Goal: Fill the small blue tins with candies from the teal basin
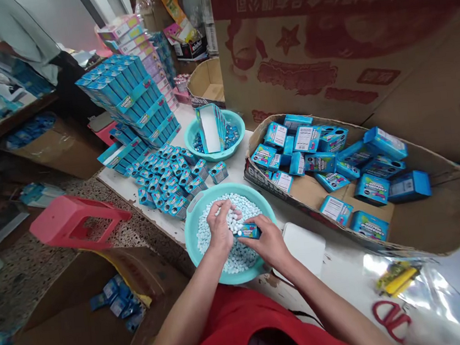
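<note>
My left hand (pixel 220 228) is cupped around a small heap of round white candies (pixel 233 222), over a turquoise basin (pixel 190 238). Between the thumb and fingers of my right hand (pixel 271 241) is a small blue candy box (pixel 248 231), tilted so that one end meets the candies at my left hand. Loose pale candies (pixel 240 261) fill the basin beneath both hands. Beyond the basin's far left rim stand several small blue boxes (pixel 166 179) in a close group, dark round holes showing in many of them.
A long cut-down carton (pixel 430 221) on the right holds blue boxes. Behind the basin stands another turquoise bowl (pixel 236 149) with flat cartons in it. Stacked blue display packs (pixel 135 106) rise at left. Red scissors (pixel 392 320) lie at right; a red stool (pixel 69 218) stands left.
</note>
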A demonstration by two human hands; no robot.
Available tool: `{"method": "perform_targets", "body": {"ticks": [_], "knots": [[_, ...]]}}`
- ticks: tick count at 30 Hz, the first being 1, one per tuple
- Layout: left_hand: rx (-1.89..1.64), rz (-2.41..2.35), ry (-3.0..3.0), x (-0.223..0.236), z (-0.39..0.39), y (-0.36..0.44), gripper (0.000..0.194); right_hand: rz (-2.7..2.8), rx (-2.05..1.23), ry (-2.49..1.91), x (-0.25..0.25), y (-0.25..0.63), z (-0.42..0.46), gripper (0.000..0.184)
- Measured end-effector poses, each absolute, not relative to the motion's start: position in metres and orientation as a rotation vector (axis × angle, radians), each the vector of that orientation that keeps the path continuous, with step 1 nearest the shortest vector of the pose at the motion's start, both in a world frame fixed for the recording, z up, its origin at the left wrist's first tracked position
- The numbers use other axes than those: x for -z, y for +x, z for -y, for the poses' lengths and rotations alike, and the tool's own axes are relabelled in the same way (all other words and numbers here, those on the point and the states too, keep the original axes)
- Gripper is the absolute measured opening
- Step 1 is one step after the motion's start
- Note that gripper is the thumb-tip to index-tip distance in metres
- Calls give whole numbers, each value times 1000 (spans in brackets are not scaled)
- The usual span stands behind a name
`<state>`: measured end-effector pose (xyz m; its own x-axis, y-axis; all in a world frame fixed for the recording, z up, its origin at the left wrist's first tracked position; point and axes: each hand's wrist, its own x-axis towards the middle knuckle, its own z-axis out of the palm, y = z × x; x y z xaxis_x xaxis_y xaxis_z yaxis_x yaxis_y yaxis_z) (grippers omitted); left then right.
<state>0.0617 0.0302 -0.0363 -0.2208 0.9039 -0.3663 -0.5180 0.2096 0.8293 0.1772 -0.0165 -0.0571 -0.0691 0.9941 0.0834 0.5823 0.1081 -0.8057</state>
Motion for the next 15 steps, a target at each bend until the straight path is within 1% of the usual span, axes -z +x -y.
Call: {"method": "perform_targets", "body": {"ticks": [7, 15], "knots": [[-1382, -1183, 477, 27, -30, 62, 31, 1726, -844, -1480, 52, 177, 12, 31], [-1415, -1282, 596, 28, -29, 61, 34, 1672, -854, -1466, 49, 175, 12, 32]]}}
